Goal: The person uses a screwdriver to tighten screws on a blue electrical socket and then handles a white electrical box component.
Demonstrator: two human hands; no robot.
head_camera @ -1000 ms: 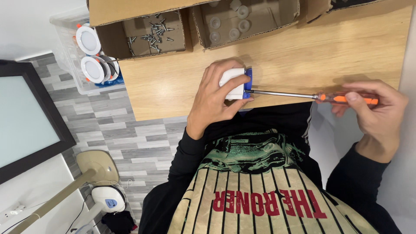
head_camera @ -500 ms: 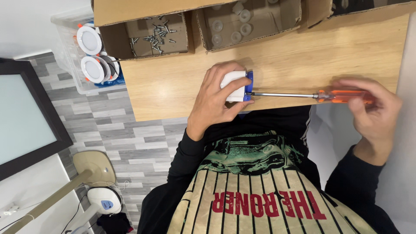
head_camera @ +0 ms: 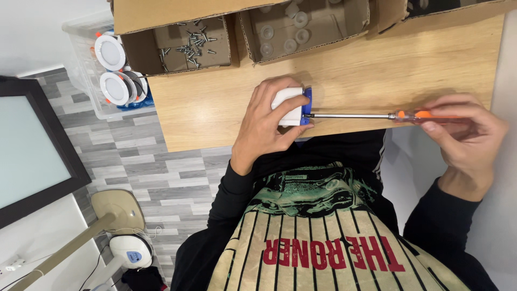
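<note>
Left hand point(head_camera: 266, 126) wraps white block with blue end plate point(head_camera: 295, 106) at near edge of wooden table point(head_camera: 377, 64); fingers curled tight over it, hiding most of its body. Blue plate faces right hand point(head_camera: 466, 132). Screwdriver point(head_camera: 377, 115) lies level along table edge, long axis left-right, tip at blue plate; orange handle mostly buried under closed right fingers. Tip's seat too small to tell. Behind: cardboard box with screws point(head_camera: 186, 46), top cut off.
</note>
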